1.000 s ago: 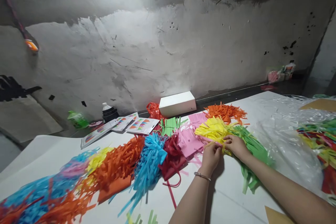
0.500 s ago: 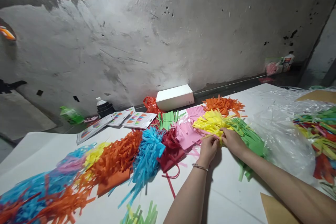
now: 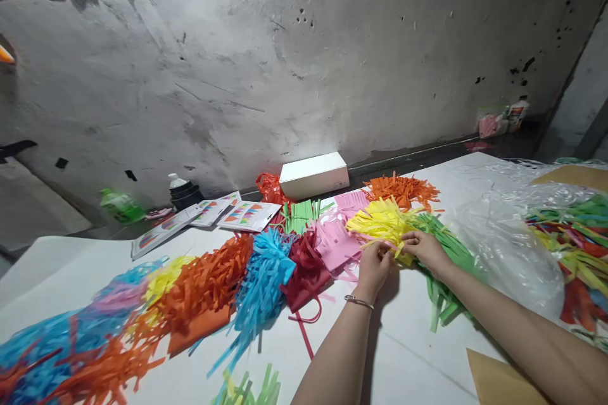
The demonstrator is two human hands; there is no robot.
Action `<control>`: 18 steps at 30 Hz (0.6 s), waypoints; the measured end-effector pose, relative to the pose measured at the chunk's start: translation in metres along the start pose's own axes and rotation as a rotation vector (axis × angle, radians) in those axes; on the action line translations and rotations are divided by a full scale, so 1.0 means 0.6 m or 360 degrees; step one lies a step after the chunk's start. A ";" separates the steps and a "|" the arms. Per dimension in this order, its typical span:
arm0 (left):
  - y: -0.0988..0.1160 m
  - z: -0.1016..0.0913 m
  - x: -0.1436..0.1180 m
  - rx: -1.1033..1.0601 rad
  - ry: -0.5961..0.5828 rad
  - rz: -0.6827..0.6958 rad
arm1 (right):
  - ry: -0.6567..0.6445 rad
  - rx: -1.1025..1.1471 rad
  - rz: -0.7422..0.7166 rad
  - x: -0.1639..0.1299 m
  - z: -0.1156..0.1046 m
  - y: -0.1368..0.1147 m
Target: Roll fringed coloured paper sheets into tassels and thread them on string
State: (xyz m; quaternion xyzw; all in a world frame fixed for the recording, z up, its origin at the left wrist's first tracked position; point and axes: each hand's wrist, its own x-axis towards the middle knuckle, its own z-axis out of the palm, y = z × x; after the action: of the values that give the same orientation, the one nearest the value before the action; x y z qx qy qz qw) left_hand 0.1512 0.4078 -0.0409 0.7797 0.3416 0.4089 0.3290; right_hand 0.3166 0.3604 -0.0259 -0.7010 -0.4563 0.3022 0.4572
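Observation:
Yellow fringed tissue paper [image 3: 380, 218] lies spread just beyond my hands. My left hand [image 3: 375, 266], with a bracelet at the wrist, is curled closed at its near edge; the fingertips partly hide what they pinch. My right hand [image 3: 428, 253] reaches in from the right, thumb and fingers pinching yellow strips at the near right edge. Pink fringed paper [image 3: 337, 243] adjoins the yellow on the left. Green fringed paper [image 3: 449, 243] extends from behind my right hand and partly under it. Orange fringed paper [image 3: 401, 191] is just behind the yellow.
Dark red [image 3: 306, 269], blue [image 3: 266, 278] and orange fringes [image 3: 209, 285] run leftward along the white table [image 3: 408, 361]. Flat printed packets [image 3: 249, 216] and a white box [image 3: 314, 176] stand at the back. Clear plastic [image 3: 513, 253] and brown card [image 3: 498, 380] are to the right.
My hands have drawn slightly apart, and the right fingers have loosened a little along the yellow edge. The whole view has shifted slightly.

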 end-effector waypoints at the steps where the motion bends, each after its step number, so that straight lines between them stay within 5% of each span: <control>1: 0.000 -0.001 0.000 0.0010 0.0025 0.0005 | -0.0011 0.0060 0.0000 -0.001 0.000 0.002; 8: 0.009 -0.006 -0.005 0.0059 0.0118 0.0088 | -0.0089 0.0228 -0.0023 -0.008 -0.008 0.003; 18: -0.003 0.000 0.000 0.0158 0.0136 0.0006 | 0.0082 -0.0166 -0.0275 -0.022 -0.017 -0.041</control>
State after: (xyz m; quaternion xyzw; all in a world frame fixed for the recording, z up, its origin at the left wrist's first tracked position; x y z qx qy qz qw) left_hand 0.1507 0.4087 -0.0421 0.7775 0.3737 0.4250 0.2741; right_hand 0.3111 0.3484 0.0008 -0.6895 -0.5182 0.2193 0.4561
